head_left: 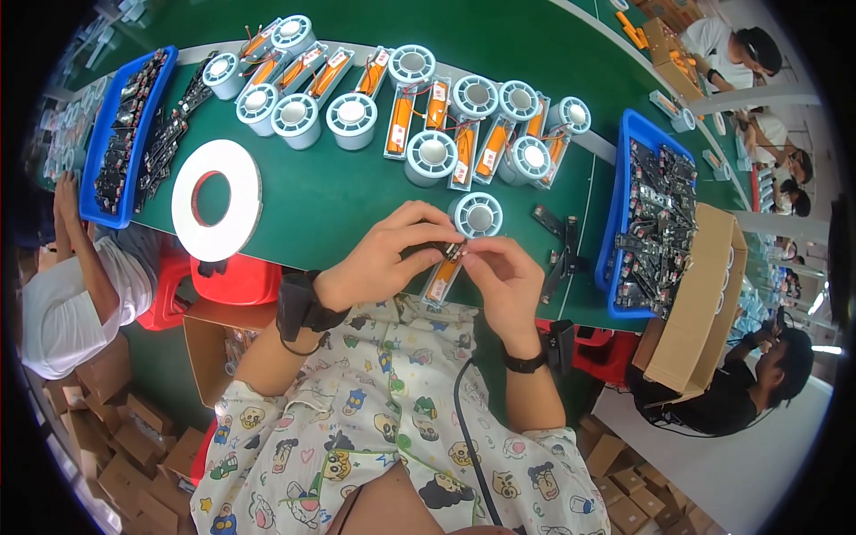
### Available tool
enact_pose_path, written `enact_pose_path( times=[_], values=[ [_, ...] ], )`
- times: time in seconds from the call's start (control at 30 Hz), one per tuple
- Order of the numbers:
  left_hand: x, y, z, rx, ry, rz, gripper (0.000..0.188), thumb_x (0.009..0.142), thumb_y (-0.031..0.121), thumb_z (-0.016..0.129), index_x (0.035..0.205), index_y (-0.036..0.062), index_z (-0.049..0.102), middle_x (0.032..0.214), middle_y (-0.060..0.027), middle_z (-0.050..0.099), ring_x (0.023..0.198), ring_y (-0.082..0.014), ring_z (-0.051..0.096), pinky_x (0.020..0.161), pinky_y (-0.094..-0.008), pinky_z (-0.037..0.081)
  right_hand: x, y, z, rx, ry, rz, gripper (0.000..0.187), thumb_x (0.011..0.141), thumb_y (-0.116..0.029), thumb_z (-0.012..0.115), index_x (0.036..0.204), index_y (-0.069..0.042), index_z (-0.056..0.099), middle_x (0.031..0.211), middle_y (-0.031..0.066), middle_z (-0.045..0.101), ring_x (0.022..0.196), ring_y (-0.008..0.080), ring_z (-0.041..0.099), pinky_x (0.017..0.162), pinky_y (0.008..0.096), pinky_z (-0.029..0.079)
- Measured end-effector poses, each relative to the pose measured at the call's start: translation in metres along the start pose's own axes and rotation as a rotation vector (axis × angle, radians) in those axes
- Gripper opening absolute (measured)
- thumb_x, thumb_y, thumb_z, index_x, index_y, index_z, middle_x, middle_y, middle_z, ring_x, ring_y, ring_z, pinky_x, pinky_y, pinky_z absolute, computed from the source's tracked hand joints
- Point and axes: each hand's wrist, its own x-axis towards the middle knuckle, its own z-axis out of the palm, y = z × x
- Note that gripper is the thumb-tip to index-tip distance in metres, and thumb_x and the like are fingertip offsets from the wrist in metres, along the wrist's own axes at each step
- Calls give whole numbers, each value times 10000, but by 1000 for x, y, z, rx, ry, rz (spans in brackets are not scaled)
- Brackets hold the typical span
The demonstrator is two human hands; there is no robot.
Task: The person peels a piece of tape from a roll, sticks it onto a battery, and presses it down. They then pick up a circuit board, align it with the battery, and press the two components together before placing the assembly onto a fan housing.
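At the table's front edge lies a small handheld fan unit, its round pale-blue head (478,216) pointing away from me and its open handle with an orange battery (441,281) toward me. Between thumb and fingers, my left hand (385,254) grips a small dark circuit board (453,251) just above the handle. My right hand (504,278) pinches at the board's right end; whatever is between those fingertips is too small to make out. Parts of the board and handle are hidden by my fingers.
Several similar fan units (432,153) stand across the green table (312,201). A white tape roll (189,201) lies at left. Blue trays (86,192) (609,259) of circuit boards flank me. Dark strips (557,259) lie at right, beside a cardboard box (704,303). Other people sit nearby.
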Motion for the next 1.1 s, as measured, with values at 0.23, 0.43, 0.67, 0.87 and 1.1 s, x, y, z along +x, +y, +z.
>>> enact_pose_path(
  times=[0.23, 0.43, 0.67, 0.87, 1.1],
  values=[
    [-1, 0, 1, 15, 7, 29, 349, 866, -50, 692, 1200, 46, 710, 1239, -114, 601, 1193, -300, 587, 1022, -387, 488, 4, -6, -4, -8, -41, 67, 226, 873, 102, 707, 1083, 32, 661, 1020, 81, 709, 939, 139, 686, 844, 265, 547],
    [-2, -5, 3, 112, 57, 141, 361, 817, -52, 708, 1155, 75, 735, 1163, -104, 619, 1097, -307, 579, 954, -402, 494, 7, -10, -5, -16, -93, 122, 258, 866, 99, 720, 1104, 26, 651, 1022, 91, 712, 939, 143, 689, 844, 267, 550],
    [-2, -6, 4, 144, 81, 184, 351, 804, -48, 713, 1128, 84, 745, 1135, -95, 621, 1067, -320, 567, 929, -406, 491, 7, -10, -8, -1, -107, 139, 273, 864, 99, 723, 1116, 27, 647, 1030, 94, 712, 953, 147, 689, 846, 273, 550],
    [0, -9, 6, 275, 112, 293, 361, 787, -30, 715, 1120, 104, 749, 1117, -94, 620, 1084, -333, 569, 982, -443, 471, 8, -11, -8, -139, -126, 70, 268, 858, 90, 714, 1112, 22, 658, 996, 78, 717, 918, 134, 696, 811, 270, 550],
    [-6, 2, 14, 498, 162, 338, 397, 746, 8, 726, 1128, 116, 732, 1114, -87, 623, 1074, -302, 593, 1035, -490, 435, 8, -19, -11, -153, -130, 74, 261, 836, 61, 734, 1083, 10, 668, 955, 65, 725, 870, 116, 695, 770, 256, 549]
  ],
)
